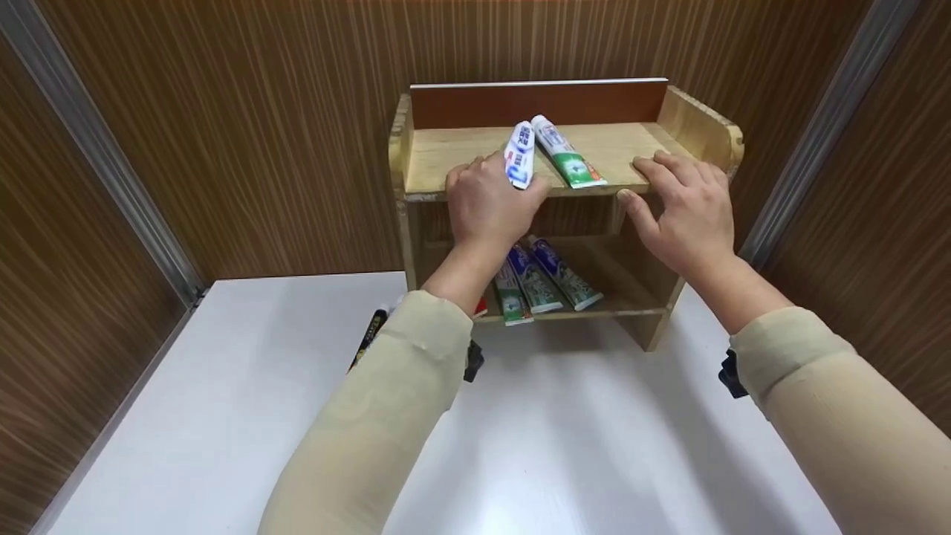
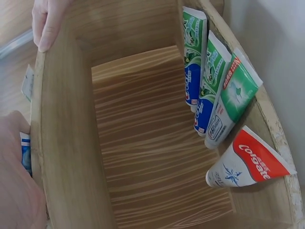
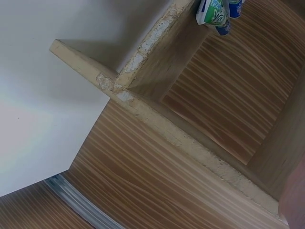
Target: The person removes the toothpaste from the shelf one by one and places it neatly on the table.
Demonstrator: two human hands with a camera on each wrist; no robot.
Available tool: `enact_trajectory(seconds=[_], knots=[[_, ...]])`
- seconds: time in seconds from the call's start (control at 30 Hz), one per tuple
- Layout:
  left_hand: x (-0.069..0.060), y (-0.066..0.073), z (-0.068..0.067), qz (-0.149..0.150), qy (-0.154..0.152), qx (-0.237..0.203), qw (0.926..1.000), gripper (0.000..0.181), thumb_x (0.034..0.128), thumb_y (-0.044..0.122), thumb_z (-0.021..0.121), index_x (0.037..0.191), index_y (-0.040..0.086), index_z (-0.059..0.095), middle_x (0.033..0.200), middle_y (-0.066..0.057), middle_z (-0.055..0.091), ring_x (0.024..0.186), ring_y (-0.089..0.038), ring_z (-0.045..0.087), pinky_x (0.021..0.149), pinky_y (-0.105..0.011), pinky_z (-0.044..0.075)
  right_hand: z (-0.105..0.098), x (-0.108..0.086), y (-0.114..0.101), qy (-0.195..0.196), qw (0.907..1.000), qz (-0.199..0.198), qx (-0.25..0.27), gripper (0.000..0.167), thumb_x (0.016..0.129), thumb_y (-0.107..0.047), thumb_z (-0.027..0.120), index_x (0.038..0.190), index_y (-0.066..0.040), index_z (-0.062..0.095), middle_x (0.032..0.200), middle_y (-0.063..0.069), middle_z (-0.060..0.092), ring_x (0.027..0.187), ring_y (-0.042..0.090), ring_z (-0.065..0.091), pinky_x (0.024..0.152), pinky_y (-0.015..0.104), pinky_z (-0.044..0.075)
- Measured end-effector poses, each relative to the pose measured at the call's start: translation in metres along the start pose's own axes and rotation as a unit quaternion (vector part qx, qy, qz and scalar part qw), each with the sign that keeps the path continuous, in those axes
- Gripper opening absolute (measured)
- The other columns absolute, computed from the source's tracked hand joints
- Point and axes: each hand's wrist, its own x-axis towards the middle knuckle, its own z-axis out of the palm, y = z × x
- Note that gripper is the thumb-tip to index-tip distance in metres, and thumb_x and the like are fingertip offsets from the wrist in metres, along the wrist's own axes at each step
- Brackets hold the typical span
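Note:
My left hand (image 1: pixel 490 197) is at the front of the upper board of a small wooden shelf (image 1: pixel 461 152), holding a white-and-blue toothpaste tube (image 1: pixel 519 154) between thumb and fingers. Right beside that tube lies a white-and-green toothpaste tube (image 1: pixel 570 154), its flat end at the front edge. My right hand (image 1: pixel 687 208) rests on the right part of the upper board, fingers fairly straight on top and thumb against the front edge. Its fingers are mostly outside the right wrist view.
On the lower board lie two blue-and-green tubes (image 2: pixel 193 57), a green-and-white tube (image 2: pixel 236 98) and a red-and-white Colgate tube (image 2: pixel 250 162). A black item (image 1: pixel 369 334) lies on the white table (image 1: pixel 260 386), partly behind my left sleeve. Wood-grained walls (image 1: pixel 282 148) enclose the table.

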Motion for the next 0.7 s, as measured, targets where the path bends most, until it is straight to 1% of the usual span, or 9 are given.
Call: enact_trajectory(seconds=[0.1,0.17,0.3,0.37,0.4,0.53,0.6,0.7], knots=[[-0.001,-0.005,-0.002,0.011,0.001,-0.018,0.9998,0.041,0.0951,0.038,0.075,0.114,0.002,0.078,0.099,-0.008,0.079,0.083,-0.019,0.07,0.101,-0.038,0.049,0.002,0.0,-0.001,0.001,1.0,-0.002,0.001,0.05,0.103,-0.046,0.065,0.139,-0.011,0.069,0.139,0.02,0.066,0.134,0.042,0.055,0.113,0.062,0.036],[-0.003,-0.008,-0.004,0.019,0.0,-0.024,0.9995,0.042,0.0952,0.037,0.075,0.117,0.001,0.077,0.103,-0.008,0.08,0.084,-0.02,0.071,0.097,-0.036,0.052,0.003,0.0,-0.001,0.0,1.0,-0.004,0.0,0.051,0.103,-0.046,0.064,0.14,-0.011,0.069,0.139,0.02,0.066,0.134,0.042,0.055,0.113,0.062,0.036],[-0.004,-0.012,-0.008,0.04,-0.009,-0.018,0.999,0.045,0.096,0.036,0.074,0.123,0.0,0.074,0.108,-0.009,0.08,0.086,-0.02,0.074,0.08,-0.03,0.058,0.003,0.001,-0.001,-0.002,1.0,-0.004,0.001,0.051,0.103,-0.047,0.064,0.14,-0.011,0.069,0.139,0.02,0.066,0.135,0.041,0.055,0.113,0.061,0.037],[-0.004,-0.014,-0.01,0.05,-0.01,-0.007,0.9987,0.046,0.0965,0.035,0.073,0.126,-0.001,0.071,0.106,-0.011,0.079,0.084,-0.021,0.074,0.071,-0.029,0.06,0.003,0.001,0.0,-0.003,1.0,-0.003,0.0,0.051,0.103,-0.047,0.064,0.14,-0.011,0.069,0.14,0.02,0.066,0.135,0.041,0.055,0.113,0.061,0.037],[-0.005,-0.015,-0.012,0.055,-0.009,-0.001,0.9984,0.047,0.0967,0.034,0.073,0.126,-0.002,0.07,0.105,-0.012,0.079,0.083,-0.021,0.075,0.069,-0.029,0.06,0.003,0.001,0.0,-0.004,1.0,-0.002,0.0,0.051,0.103,-0.047,0.064,0.14,-0.011,0.068,0.14,0.02,0.065,0.135,0.041,0.055,0.113,0.061,0.036],[-0.005,-0.019,-0.014,0.073,0.004,0.012,0.9972,0.047,0.0965,0.03,0.073,0.128,-0.004,0.067,0.1,-0.016,0.079,0.081,-0.023,0.077,0.066,-0.031,0.062,0.003,0.001,0.001,-0.008,1.0,0.004,-0.002,0.05,0.103,-0.046,0.064,0.14,-0.012,0.068,0.141,0.02,0.065,0.134,0.042,0.055,0.113,0.061,0.036],[-0.006,-0.02,-0.014,0.08,0.011,0.002,0.9968,0.045,0.0965,0.027,0.073,0.128,-0.005,0.066,0.102,-0.017,0.079,0.083,-0.024,0.078,0.067,-0.03,0.063,0.003,0.002,0.001,-0.01,0.9999,0.007,-0.003,0.05,0.103,-0.045,0.064,0.141,-0.012,0.068,0.141,0.019,0.065,0.134,0.042,0.055,0.113,0.061,0.036],[-0.008,-0.023,-0.016,0.082,0.019,-0.032,0.9959,0.047,0.0964,0.023,0.074,0.132,-0.005,0.066,0.109,-0.018,0.079,0.089,-0.025,0.079,0.071,-0.029,0.063,0.003,0.002,0.001,-0.014,0.9998,0.012,-0.005,0.05,0.103,-0.046,0.063,0.141,-0.013,0.068,0.141,0.019,0.065,0.134,0.042,0.055,0.114,0.06,0.036]])
